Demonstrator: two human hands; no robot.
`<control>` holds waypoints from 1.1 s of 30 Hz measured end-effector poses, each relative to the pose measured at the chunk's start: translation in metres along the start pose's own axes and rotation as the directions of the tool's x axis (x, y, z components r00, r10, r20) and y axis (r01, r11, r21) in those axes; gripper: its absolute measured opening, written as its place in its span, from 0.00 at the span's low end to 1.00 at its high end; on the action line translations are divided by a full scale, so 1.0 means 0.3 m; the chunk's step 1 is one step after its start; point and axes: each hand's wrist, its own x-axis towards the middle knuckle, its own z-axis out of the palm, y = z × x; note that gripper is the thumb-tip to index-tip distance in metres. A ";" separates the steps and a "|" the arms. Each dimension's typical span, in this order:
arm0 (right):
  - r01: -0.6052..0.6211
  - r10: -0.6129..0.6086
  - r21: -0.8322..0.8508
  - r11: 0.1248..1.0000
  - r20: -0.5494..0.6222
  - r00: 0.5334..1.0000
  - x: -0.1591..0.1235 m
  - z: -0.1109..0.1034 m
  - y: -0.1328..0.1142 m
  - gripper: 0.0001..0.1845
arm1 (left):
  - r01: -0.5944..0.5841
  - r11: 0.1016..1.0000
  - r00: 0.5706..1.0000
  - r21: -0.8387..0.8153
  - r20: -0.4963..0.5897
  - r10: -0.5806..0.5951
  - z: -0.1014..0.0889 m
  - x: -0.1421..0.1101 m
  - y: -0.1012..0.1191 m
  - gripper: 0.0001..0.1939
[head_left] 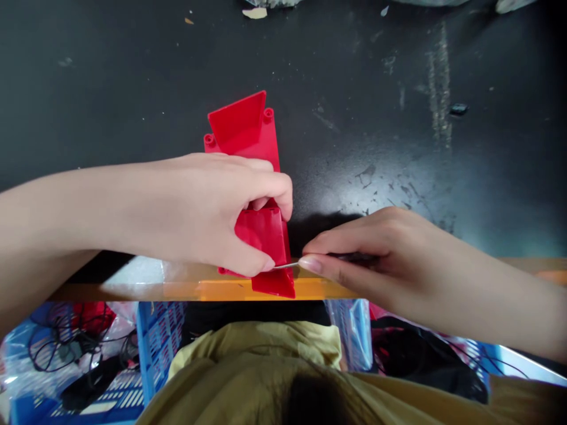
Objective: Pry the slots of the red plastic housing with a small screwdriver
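A red plastic part (pixel 241 121) with slanted flaps and small round screw posts lies at the front edge of the black table. My left hand (pixel 221 206) is wrapped over its middle, thumb near the lower flap and fingers curled over the far side. In my right hand (pixel 376 254) is a thin metal tool (pixel 287 265), pinched between thumb and forefinger. Its tip reaches the red part close to my left thumb. Most of the tool's handle is hidden by my fingers, so its exact kind does not show.
The black table (pixel 110 88) has an orange front edge (pixel 177 291). A small dark piece (pixel 458 110) lies to the right, with scraps at the back. Below the edge stand blue crates (pixel 153 348) holding cables and plastic bags.
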 end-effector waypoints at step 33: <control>-0.021 0.018 0.028 0.999 0.098 0.995 0.023 -0.060 -0.001 0.20 | -0.033 0.997 0.998 -0.077 0.058 0.037 -0.007 -0.018 -0.023 0.14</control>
